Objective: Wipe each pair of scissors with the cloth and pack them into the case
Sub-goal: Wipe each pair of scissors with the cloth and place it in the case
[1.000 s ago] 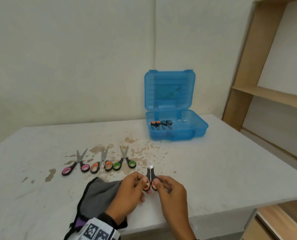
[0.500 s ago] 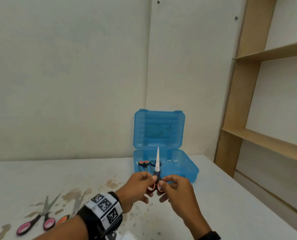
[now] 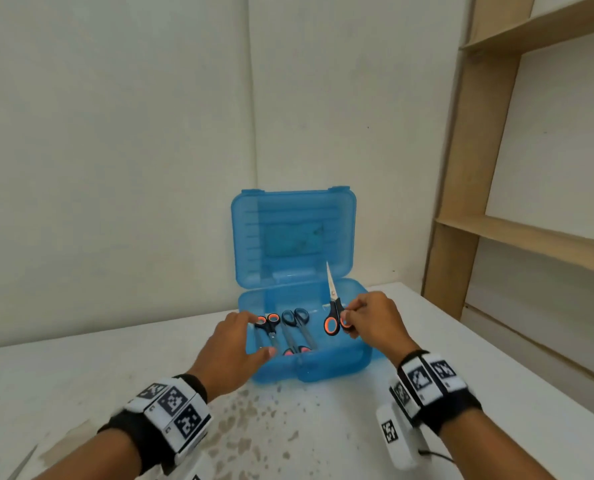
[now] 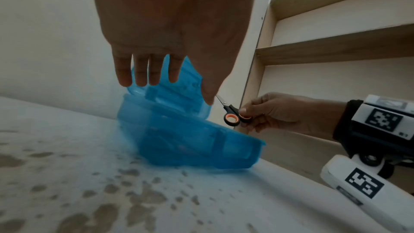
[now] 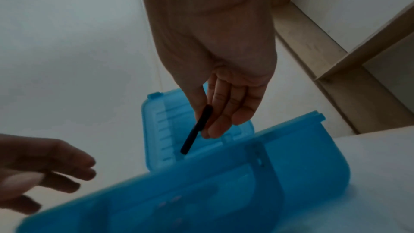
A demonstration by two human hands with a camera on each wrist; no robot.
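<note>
Head view, catalogued: orange-handled scissors [image 3: 333, 311] are pinched by one handle loop in the right hand [image 3: 371, 320], blades upright, right of centre frame, above the open blue case [image 3: 337, 367]. A second earlier they were held low over the desk [image 3: 81, 368] by both hands, beside a grey cloth no longer in frame; since then they have been carried to the case and released by the left hand [image 3: 235, 344], which is spread, fingers relaxed, at the case's left rim. Other pairs are lain inside, among them orange-handled scissors in the case [image 3: 267, 325] and blue-handled scissors [image 3: 293, 318]. Wiping is judged finished for this pair; packing is pending.
</note>
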